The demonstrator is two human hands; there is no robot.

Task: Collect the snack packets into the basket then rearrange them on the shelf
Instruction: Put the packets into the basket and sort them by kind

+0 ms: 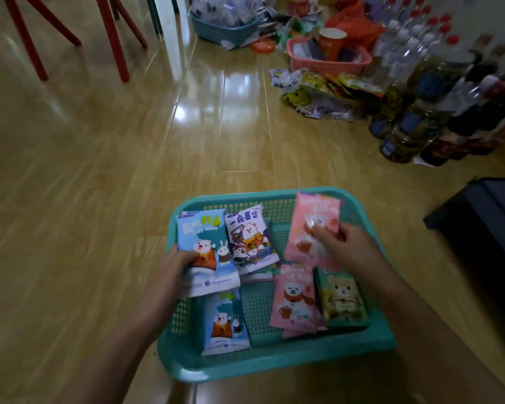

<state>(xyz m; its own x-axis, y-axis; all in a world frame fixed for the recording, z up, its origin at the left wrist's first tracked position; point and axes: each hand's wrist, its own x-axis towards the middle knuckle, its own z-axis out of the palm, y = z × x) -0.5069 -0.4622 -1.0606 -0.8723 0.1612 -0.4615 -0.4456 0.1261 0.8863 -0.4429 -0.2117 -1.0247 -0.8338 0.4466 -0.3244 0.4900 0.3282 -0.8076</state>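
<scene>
Presently, we find the snack packets lying inside the teal basket (274, 364), which sits on the wooden floor (99, 170) directly below the camera. The left hand (172, 275) grips a blue packet (204, 249) by its lower left edge, above the basket's left wall. The right hand (347, 246) pinches a pink packet (312, 225), thumb on its face, and holds it tilted over the far right corner. Beneath lie a white packet (250, 237), a second blue packet (225, 322), a second pink packet (293, 298) and a green packet (343, 298), loosely overlapping.

We judge three risks. First, both held packets are taken at one edge only, and the glossy wrap may slide from the fingers. Second, the pink packet's top reaches past the rim, so a release there could drop it onto the floor. Third, the packets lie unsecured, and a tilted lift of the basket would shift or spill them.

We note a heap of other snack bags (318, 94) beside bottles (420, 83), well apart from the basket; collection appears incomplete. No shelf is visible.
</scene>
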